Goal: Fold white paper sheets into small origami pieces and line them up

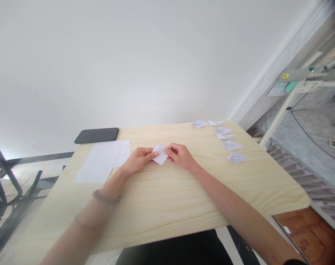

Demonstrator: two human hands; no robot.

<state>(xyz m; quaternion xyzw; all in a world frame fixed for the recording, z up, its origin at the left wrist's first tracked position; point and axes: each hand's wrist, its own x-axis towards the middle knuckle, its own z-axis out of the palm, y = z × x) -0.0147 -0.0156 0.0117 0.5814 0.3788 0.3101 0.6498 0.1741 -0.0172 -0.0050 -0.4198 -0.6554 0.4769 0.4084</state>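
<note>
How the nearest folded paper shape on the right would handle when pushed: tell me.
The folded paper shape is probably light, being just paper. Its visible creases likely stiffen it, though a firm pinch could crush it. Pushed, it would likely slide rather than roll, given its angular outline.

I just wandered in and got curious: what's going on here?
A person's left hand and right hand hold a small folded paper over the wooden table. Several folded paper shapes sit toward the table's far right. On the left lie flat white sheets, with a dark, flat device by their far edge.
</note>
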